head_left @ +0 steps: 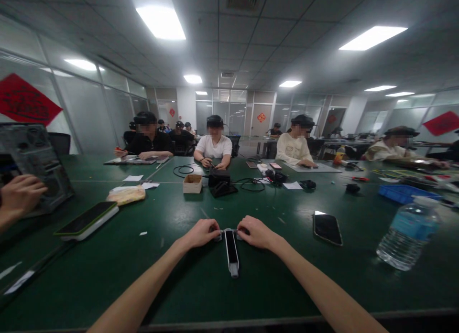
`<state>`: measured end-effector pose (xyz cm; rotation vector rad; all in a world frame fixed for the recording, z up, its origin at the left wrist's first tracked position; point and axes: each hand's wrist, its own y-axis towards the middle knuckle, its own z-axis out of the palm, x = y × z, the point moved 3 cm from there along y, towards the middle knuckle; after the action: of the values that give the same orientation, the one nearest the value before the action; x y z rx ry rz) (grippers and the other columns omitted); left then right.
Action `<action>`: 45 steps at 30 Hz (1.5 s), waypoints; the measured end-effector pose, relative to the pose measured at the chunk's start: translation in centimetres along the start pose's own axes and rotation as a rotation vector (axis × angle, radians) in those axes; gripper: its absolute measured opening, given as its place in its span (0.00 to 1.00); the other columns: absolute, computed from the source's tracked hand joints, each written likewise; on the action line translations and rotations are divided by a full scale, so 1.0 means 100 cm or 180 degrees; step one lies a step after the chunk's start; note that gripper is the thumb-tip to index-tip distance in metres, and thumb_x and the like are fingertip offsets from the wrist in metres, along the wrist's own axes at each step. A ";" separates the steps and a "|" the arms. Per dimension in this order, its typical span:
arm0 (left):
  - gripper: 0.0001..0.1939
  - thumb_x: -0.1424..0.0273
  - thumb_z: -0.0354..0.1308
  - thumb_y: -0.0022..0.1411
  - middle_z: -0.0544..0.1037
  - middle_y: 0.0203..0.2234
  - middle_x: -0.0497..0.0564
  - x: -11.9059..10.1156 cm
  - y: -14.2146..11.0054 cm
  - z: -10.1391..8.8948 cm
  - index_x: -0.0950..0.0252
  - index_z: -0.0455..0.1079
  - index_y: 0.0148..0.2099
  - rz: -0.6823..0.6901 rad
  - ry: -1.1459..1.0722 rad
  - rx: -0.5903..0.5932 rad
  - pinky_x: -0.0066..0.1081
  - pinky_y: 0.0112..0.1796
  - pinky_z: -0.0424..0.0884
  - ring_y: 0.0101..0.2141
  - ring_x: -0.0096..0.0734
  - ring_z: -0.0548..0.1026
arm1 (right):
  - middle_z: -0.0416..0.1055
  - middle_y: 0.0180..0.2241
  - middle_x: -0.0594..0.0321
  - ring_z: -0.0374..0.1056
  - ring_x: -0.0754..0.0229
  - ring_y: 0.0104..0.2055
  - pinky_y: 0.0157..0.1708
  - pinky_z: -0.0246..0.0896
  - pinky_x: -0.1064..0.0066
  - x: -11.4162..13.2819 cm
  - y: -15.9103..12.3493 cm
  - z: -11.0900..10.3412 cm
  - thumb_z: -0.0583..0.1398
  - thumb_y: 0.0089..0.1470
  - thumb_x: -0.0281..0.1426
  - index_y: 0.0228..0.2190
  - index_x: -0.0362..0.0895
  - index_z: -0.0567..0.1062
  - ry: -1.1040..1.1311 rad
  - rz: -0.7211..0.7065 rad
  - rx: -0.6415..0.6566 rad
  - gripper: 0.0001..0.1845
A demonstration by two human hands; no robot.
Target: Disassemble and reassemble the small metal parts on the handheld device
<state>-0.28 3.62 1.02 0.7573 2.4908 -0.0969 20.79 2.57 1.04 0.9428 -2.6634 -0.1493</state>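
The slim black-and-white device (231,252) lies on the green workbench (118,280), its long axis pointing straight at the person, while the left hand (199,232) and right hand (256,232), equally near, grasp its far end from 2 sides, fingers (213,229) closed on it.

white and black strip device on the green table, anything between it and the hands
Nothing visible stands in the way: the left hand and right hand are already at the top end of the narrow white-and-black device, one each side, on the dark green workbench.
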 end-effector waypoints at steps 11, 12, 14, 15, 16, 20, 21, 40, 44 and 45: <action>0.08 0.66 0.55 0.60 0.76 0.31 0.48 -0.002 -0.002 -0.001 0.64 0.71 0.39 0.0075 -0.0034 -0.0049 0.26 0.33 0.65 0.32 0.30 0.73 | 0.69 0.34 0.59 0.64 0.60 0.36 0.36 0.59 0.68 -0.004 -0.001 0.003 0.55 0.57 0.33 0.34 0.43 0.74 0.0204 0.0066 0.0010 0.09; 0.08 0.66 0.55 0.60 0.76 0.32 0.48 -0.001 -0.001 -0.001 0.64 0.72 0.39 0.0093 -0.0027 -0.0067 0.26 0.34 0.65 0.33 0.30 0.73 | 0.69 0.33 0.59 0.64 0.60 0.36 0.36 0.59 0.68 -0.004 0.000 0.004 0.55 0.57 0.33 0.35 0.43 0.74 0.0197 0.0071 0.0008 0.09; 0.08 0.66 0.55 0.60 0.76 0.32 0.47 0.002 0.000 0.001 0.63 0.72 0.39 0.0100 -0.0086 -0.0095 0.26 0.35 0.66 0.33 0.30 0.73 | 0.69 0.34 0.59 0.64 0.60 0.36 0.36 0.59 0.68 -0.005 0.000 0.004 0.55 0.57 0.33 0.35 0.42 0.74 0.0184 0.0082 0.0014 0.09; 0.08 0.66 0.56 0.60 0.77 0.32 0.47 0.004 0.001 0.003 0.64 0.72 0.38 0.0093 -0.0141 -0.0102 0.26 0.35 0.66 0.33 0.30 0.73 | 0.69 0.33 0.60 0.64 0.60 0.36 0.36 0.59 0.69 -0.006 0.000 0.005 0.55 0.57 0.33 0.35 0.42 0.74 0.0176 0.0083 0.0017 0.09; 0.08 0.66 0.56 0.59 0.77 0.32 0.47 0.006 0.002 0.004 0.64 0.71 0.38 0.0086 -0.0194 -0.0120 0.26 0.35 0.66 0.33 0.29 0.73 | 0.69 0.33 0.60 0.63 0.60 0.36 0.36 0.59 0.69 -0.006 0.000 0.005 0.55 0.57 0.33 0.34 0.42 0.74 0.0166 0.0076 0.0008 0.09; 0.07 0.68 0.58 0.56 0.76 0.29 0.46 0.009 0.004 0.007 0.65 0.70 0.37 0.0111 -0.0345 -0.0258 0.25 0.32 0.67 0.31 0.29 0.73 | 0.69 0.33 0.60 0.63 0.60 0.36 0.37 0.58 0.68 -0.008 0.001 0.006 0.56 0.57 0.33 0.34 0.42 0.74 0.0157 0.0018 -0.0027 0.08; 0.07 0.68 0.59 0.55 0.76 0.29 0.46 0.009 0.004 0.007 0.65 0.70 0.37 0.0116 -0.0390 -0.0290 0.25 0.32 0.67 0.30 0.29 0.73 | 0.69 0.33 0.60 0.63 0.60 0.36 0.37 0.58 0.68 -0.008 0.001 0.007 0.56 0.57 0.33 0.34 0.42 0.74 0.0172 0.0006 -0.0036 0.08; 0.08 0.70 0.60 0.52 0.74 0.30 0.45 0.001 -0.001 0.000 0.65 0.68 0.36 -0.0102 -0.0574 -0.0271 0.26 0.30 0.66 0.30 0.29 0.72 | 0.69 0.32 0.60 0.63 0.60 0.35 0.35 0.59 0.69 -0.006 0.000 0.006 0.55 0.57 0.33 0.33 0.43 0.74 0.0217 0.0052 -0.0044 0.09; 0.07 0.71 0.60 0.52 0.75 0.31 0.46 -0.003 -0.001 -0.002 0.65 0.68 0.36 -0.0036 -0.0598 -0.0265 0.26 0.32 0.66 0.31 0.29 0.72 | 0.69 0.32 0.60 0.63 0.61 0.34 0.34 0.58 0.70 -0.005 -0.001 0.005 0.56 0.57 0.33 0.33 0.43 0.74 0.0184 0.0073 -0.0030 0.08; 0.07 0.71 0.60 0.52 0.75 0.30 0.46 -0.003 -0.001 -0.002 0.65 0.68 0.35 -0.0028 -0.0573 -0.0272 0.26 0.32 0.66 0.30 0.29 0.72 | 0.69 0.32 0.60 0.62 0.61 0.34 0.33 0.58 0.70 -0.005 -0.001 0.005 0.56 0.57 0.33 0.33 0.43 0.74 0.0172 0.0063 -0.0026 0.08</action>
<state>-0.26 3.45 1.34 0.6714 2.3124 -0.0585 21.02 2.78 0.46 0.9049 -2.6199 -0.1284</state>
